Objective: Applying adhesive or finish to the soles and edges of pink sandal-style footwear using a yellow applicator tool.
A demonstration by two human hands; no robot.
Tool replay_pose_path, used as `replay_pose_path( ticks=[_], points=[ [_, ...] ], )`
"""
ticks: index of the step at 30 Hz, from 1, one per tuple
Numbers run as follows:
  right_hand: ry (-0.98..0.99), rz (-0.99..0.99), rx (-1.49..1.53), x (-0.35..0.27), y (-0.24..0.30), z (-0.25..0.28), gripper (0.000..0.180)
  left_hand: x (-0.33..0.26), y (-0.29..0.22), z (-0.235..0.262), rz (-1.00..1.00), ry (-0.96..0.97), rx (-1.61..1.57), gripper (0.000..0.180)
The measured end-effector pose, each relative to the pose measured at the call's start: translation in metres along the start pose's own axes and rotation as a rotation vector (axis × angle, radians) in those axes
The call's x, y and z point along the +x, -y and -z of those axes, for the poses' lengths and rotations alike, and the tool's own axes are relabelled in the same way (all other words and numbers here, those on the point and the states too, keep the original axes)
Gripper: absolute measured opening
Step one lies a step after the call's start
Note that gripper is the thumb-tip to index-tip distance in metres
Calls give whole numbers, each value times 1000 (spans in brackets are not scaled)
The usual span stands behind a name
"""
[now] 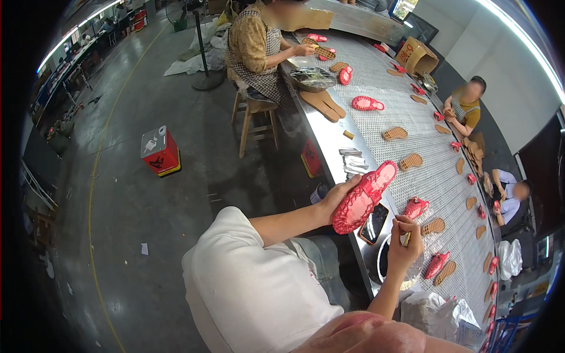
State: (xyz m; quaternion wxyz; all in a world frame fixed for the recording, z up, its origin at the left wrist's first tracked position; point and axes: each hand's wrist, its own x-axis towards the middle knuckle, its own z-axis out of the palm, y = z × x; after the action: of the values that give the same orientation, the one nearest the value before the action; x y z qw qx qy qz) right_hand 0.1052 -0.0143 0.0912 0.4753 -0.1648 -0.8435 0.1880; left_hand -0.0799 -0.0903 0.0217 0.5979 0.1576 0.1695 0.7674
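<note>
My left hand (334,203) is closed round a red shoe upper (365,197), its pinkish underside and gathered red edge turned up. It is held above the metal edge of the work table. To its right, my right hand (406,246) is raised with its fingers pinched on a thin tool with a yellowish part (406,238); its exact kind is too small to tell. Below that hand sits a round bowl (381,267), dark inside and partly hidden by my forearm. A phone (374,224) lies between my hands.
A mesh conveyor (388,156) carries red uppers (368,103) and tan soles (411,161) in rows. Metallic strips (352,162) lie by its near edge. A co-worker (253,47) sits further along; two more people work across. A red box (160,152) stands on the floor.
</note>
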Motion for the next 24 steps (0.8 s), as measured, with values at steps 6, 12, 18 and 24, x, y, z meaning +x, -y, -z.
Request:
replay_pose_path(
  ticks=[6, 12, 18, 24],
  points=[
    [10, 7, -10, 2, -3, -3, 19, 2, -1, 3, 9, -3, 4, 59],
    [16, -3, -5, 2, -6, -7, 20, 4, -3, 3, 14, -23, -10, 58],
    [25, -13, 4, 4, -4, -9, 19, 7, -2, 10, 19, -3, -42, 57],
    [32, -6, 13, 4, -4, -11, 18, 5, -5, 9, 18, -14, -48, 56]
  ],
)
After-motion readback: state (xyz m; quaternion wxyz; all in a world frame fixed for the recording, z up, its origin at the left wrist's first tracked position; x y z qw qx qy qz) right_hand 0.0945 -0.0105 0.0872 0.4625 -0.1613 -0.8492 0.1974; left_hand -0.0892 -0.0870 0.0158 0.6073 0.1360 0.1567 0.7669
